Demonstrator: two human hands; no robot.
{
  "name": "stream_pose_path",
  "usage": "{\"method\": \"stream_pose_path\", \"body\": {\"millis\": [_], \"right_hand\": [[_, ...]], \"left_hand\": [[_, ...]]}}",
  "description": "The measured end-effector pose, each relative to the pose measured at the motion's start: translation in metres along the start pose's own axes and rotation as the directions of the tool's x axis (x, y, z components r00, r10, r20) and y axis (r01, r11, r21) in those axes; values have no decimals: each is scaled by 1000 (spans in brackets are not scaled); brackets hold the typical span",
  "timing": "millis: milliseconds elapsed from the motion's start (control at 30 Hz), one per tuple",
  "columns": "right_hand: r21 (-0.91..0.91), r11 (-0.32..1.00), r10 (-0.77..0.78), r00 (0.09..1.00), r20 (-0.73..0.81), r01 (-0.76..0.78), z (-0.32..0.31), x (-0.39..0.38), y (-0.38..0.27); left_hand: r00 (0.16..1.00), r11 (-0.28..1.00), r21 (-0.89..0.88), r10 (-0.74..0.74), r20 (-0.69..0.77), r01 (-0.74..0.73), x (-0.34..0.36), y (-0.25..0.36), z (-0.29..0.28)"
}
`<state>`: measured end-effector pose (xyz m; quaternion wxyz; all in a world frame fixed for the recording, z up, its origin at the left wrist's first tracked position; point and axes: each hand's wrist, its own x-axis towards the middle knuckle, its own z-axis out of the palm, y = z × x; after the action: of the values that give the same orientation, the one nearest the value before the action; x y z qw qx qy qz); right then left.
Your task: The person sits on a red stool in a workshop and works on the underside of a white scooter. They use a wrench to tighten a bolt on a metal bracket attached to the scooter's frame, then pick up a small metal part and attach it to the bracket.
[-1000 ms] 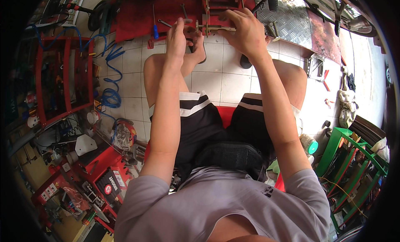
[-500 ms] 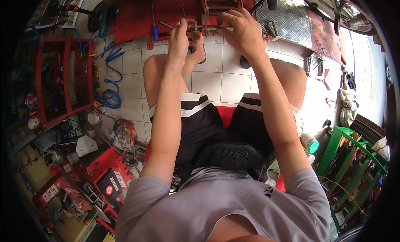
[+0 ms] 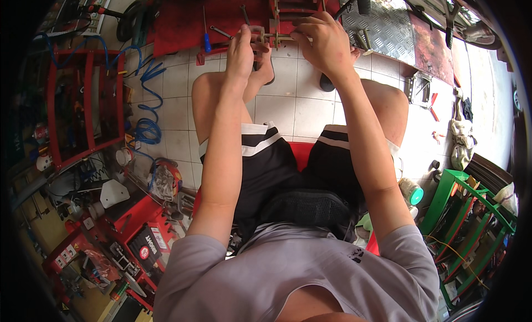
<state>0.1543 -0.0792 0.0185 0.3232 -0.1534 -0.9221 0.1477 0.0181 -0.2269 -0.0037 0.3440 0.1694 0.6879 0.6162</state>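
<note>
My left hand (image 3: 241, 55) is closed at a small brass-coloured metal fitting (image 3: 262, 34), gripping it between thumb and fingers. A thin metal rod (image 3: 281, 38) runs from that fitting toward my right hand (image 3: 326, 44), whose thumb and fingers pinch its other end. Both hands are held over the front edge of a red workbench (image 3: 177, 31). Left of my left hand lie a blue-handled screwdriver (image 3: 207, 42) and wrenches (image 3: 221, 32). The exact kind of the fitting is too small to tell, and my right fingers partly hide the rod.
A metal tread plate (image 3: 382, 31) covers the bench's right part. On the left stands a red shelf frame (image 3: 86, 106) beside a coiled blue air hose (image 3: 148, 131). A green rack (image 3: 471, 222) is at the right, and red tool equipment (image 3: 127, 222) at the lower left.
My right hand has shifted slightly, and more of the rod shows between my hands. The fitting at my left hand looks turned a little. My left hand has barely moved.
</note>
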Motion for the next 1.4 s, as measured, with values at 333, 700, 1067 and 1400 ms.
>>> {"method": "stream_pose_path", "body": {"millis": [333, 700, 1067, 1400], "right_hand": [[-59, 998, -8, 997, 81, 13, 2, -3, -1], [46, 999, 12, 998, 67, -15, 3, -2, 3], [10, 1000, -17, 999, 32, 16, 6, -4, 3], [53, 998, 21, 999, 32, -23, 2, -1, -1]], "left_hand": [[1000, 1000, 8, -11, 10, 11, 1, -1, -2], [1000, 999, 49, 3, 4, -3, 1, 1, 0], [1000, 999, 34, 2, 15, -2, 0, 3, 3], [988, 983, 113, -151, 23, 147, 0, 11, -8]]}}
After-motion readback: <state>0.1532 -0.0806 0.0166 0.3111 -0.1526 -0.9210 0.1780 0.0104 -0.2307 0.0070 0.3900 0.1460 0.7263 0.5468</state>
